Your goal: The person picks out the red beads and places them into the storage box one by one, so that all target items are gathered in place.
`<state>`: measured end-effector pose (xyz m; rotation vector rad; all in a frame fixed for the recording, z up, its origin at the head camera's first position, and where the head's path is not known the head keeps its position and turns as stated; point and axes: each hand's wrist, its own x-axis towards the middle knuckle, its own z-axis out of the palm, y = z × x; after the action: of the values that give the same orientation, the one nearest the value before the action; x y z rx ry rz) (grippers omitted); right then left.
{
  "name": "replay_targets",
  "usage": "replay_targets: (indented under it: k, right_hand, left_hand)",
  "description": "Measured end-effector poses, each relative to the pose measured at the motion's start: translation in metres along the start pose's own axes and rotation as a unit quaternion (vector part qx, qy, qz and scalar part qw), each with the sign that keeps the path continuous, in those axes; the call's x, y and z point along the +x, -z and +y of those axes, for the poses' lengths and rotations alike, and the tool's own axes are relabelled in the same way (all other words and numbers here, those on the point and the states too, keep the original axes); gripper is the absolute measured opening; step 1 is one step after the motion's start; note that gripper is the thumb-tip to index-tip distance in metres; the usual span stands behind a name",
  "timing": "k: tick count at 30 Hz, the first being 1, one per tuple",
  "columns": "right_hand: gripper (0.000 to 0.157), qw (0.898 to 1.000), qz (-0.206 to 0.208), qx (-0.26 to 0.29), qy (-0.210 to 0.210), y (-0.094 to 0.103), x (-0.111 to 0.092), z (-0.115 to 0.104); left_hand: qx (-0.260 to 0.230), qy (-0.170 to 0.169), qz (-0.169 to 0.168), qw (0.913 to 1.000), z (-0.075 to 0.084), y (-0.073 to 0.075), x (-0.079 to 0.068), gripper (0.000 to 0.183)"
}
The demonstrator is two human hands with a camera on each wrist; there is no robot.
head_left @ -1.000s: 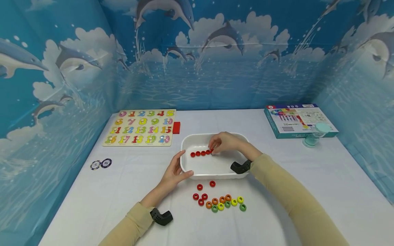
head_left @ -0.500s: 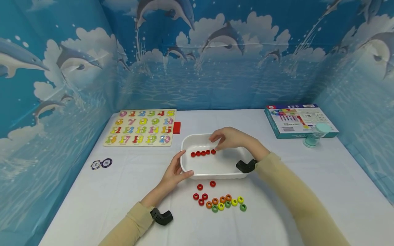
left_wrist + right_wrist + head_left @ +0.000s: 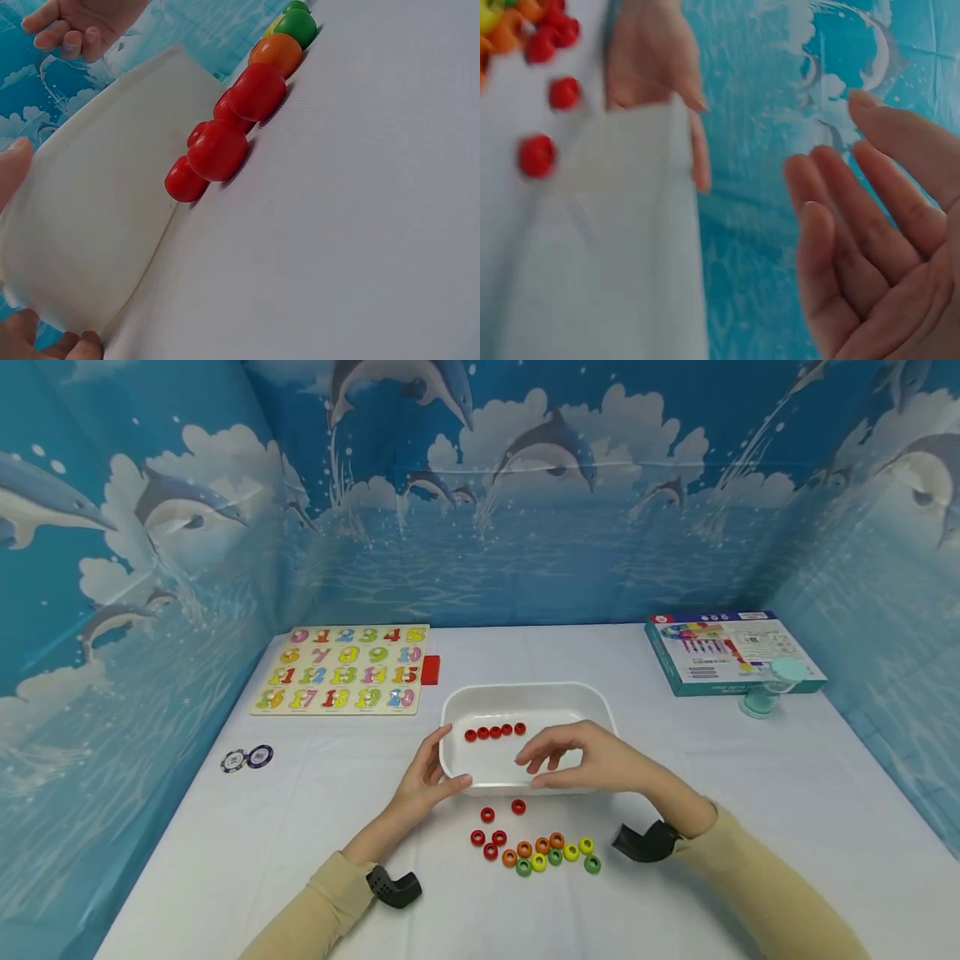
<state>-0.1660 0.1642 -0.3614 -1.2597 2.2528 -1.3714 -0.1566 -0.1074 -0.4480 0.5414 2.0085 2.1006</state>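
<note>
White tray [image 3: 498, 768] mid-surface [image 3: 187, 877], five red beads [image 3: 496, 732] lined up inside, towards its left and far side. Left hand [image 3: 423, 781]: grip clamped on tray's left end, thumb at the near rim. Right hand [image 3: 596, 762]: above tray's near right part, grip apart, fingers bent loosely, holding nothing. Near side of tray, on the surface: five loose red beads [image 3: 499, 837], then, rightward, orange beads [image 3: 524, 849], yellow beads [image 3: 571, 852] and green beads [image 3: 555, 857] clustered. Far left: number board [image 3: 337, 670], red block [image 3: 430, 670] at its right edge. Left: two round chips [image 3: 260, 757]. Far right: flat box [image 3: 738, 652], hourglass [image 3: 759, 702] just nearer.
</note>
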Motion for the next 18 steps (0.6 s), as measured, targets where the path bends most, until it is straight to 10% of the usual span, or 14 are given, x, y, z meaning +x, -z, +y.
replay_targets:
  k: [8, 18]
  right_hand:
    - [0.022, 0.997, 0.034, 0.062, 0.023, -0.044, -0.026, 0.001]
    - [0.028, 0.993, 0.108, -0.036, -0.026, -0.075, -0.040, 0.045]
  left_hand:
    - [0.001, 0.001, 0.000, 1.0000, 0.000, 0.000, 0.000, 0.078]
    - [0.003, 0.006, 0.000, 1.0000, 0.002, -0.001, 0.000, 0.078]
